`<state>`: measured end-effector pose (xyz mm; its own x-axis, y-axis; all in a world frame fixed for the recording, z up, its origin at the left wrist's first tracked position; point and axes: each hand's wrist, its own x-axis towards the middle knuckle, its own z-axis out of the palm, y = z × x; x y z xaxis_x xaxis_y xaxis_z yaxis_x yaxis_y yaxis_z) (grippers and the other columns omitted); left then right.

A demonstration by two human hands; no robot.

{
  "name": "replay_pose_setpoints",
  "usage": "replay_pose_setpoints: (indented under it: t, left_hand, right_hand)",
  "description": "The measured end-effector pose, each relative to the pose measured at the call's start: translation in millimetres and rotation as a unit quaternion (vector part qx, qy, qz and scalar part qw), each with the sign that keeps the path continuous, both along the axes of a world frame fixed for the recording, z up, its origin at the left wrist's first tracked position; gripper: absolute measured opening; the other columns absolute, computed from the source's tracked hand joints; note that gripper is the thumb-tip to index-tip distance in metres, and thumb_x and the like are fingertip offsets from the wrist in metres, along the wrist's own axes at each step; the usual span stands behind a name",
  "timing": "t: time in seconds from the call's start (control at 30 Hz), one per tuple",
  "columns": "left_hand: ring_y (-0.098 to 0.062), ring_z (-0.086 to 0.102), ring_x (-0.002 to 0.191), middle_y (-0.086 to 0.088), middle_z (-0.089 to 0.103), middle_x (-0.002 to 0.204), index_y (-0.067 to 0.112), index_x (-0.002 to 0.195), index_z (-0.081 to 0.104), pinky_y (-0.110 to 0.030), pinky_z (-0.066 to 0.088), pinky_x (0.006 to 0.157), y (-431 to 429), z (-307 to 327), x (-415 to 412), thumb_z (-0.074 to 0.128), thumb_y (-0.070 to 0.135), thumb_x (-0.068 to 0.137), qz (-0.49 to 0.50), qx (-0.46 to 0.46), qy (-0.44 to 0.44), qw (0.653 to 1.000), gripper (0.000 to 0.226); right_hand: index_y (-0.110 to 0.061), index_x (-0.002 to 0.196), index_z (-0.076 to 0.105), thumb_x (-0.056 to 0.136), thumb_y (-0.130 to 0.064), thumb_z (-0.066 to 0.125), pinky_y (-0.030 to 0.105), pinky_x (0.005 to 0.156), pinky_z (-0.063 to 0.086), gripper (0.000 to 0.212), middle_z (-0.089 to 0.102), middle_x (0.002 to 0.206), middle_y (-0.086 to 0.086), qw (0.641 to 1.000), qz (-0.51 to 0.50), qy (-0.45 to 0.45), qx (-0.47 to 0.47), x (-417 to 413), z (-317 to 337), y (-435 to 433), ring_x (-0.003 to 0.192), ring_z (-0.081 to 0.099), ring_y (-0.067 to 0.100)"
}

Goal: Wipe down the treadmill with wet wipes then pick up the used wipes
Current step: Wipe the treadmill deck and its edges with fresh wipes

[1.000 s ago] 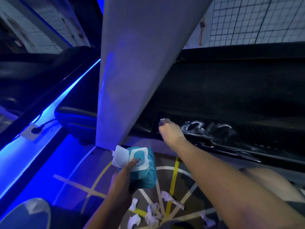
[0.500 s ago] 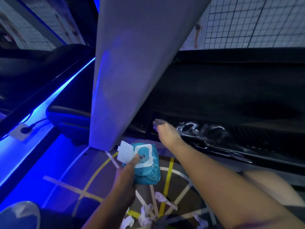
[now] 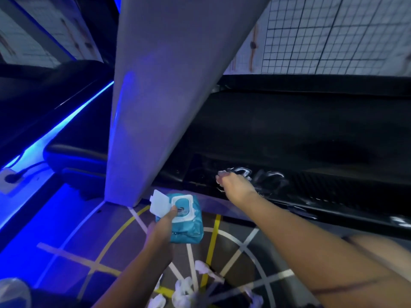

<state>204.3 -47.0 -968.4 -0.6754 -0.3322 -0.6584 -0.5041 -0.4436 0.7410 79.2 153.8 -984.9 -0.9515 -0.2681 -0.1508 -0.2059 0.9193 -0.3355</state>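
— Your right hand [image 3: 235,185] has slid to the right along the treadmill [image 3: 300,130] since a second ago. It now reaches the left edge of the white markings [image 3: 272,175] on the black side rail [image 3: 322,187].

— Agreed, and your left hand [image 3: 163,230] sits much where it was in view. What do you have on the right?

— Your fingers are curled round a pale wipe [image 3: 222,173] and hold it against the rail. Only a scrap of it shows past your fingertips.

— On the left, you grip the teal wipes pack [image 3: 189,227] from below, nearer and to the left of your right hand, above the floor [image 3: 66,252]. Its white lid [image 3: 158,204] is flipped open toward the left, and your thumb rests at the opening.

— And the treadmill itself?

— Its black body runs from the middle out to the right, on the far side of your arms. A grey column [image 3: 160,96] rises just left of it, with its foot just beyond the pack.

— Several used wipes [image 3: 183,290] lie crumpled on the floor at the near edge, between your forearms, over the yellow and white lines.

— Far left, a blue light strip [image 3: 73,121] glows, and a plug sits in a socket [image 3: 10,177] beside it.
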Motion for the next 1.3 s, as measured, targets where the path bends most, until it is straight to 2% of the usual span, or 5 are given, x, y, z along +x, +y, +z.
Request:
replay_pose_setpoints:
  t: [0.43,0.8,0.97,1.17,1.3]
  left_hand:
    - [-0.031,0.079,0.089,-0.013,0.08,0.104,0.013,0.127,0.069,-0.038,0.061,0.067,50.3,9.6,-1.3,0.071,0.029,0.099,-0.053,0.017,0.018,0.998,0.033]
    - [-0.033,0.079,0.082,-0.015,0.08,0.103,0.012,0.125,0.067,-0.038,0.061,0.059,31.6,12.1,8.7,0.075,0.027,0.096,0.009,0.017,0.018,1.0,0.033]
    - [-0.027,0.077,0.065,-0.014,0.077,0.092,0.011,0.105,0.068,-0.041,0.063,0.061,23.7,18.8,8.3,0.076,0.014,0.093,0.043,0.017,0.04,0.998,0.014]
    - [-0.037,0.078,0.087,-0.015,0.08,0.1,0.011,0.114,0.07,-0.055,0.062,0.086,11.8,22.2,6.6,0.082,0.011,0.088,0.037,0.017,0.05,0.998,0.028]
    - [-0.033,0.079,0.08,-0.017,0.08,0.101,0.008,0.117,0.07,-0.046,0.064,0.071,19.7,23.1,1.4,0.08,0.01,0.089,-0.006,0.047,0.039,0.998,0.029]
  right_hand:
    - [-0.009,0.113,0.067,0.09,0.009,0.051,0.039,0.077,0.05,0.034,0.066,0.11,0.015,0.991,-0.034,-0.011,0.132,34.8,35.4,72.4,0.102,0.066,0.038]
    - [-0.016,0.108,0.069,0.089,0.003,0.055,0.038,0.079,0.056,0.03,0.068,0.118,0.007,0.998,-0.024,0.048,-0.03,-6.2,8.7,-0.4,0.105,0.068,0.034]
    - [-0.01,0.13,0.061,0.093,0.003,0.051,0.044,0.102,0.05,0.04,0.057,0.139,0.012,1.0,0.014,0.003,-0.017,-24.4,-9.3,-32.3,0.127,0.057,0.033]
    - [-0.01,0.139,0.054,0.1,-0.004,0.051,0.043,0.106,0.047,0.04,0.053,0.145,0.012,0.999,0.004,-0.035,0.029,-33.6,-8.4,-10.9,0.13,0.055,0.032]
    - [-0.014,0.142,0.053,0.098,-0.005,0.055,0.041,0.108,0.046,0.045,0.051,0.147,0.01,0.998,-0.017,-0.048,0.045,-28.0,-5.1,24.6,0.133,0.053,0.028]
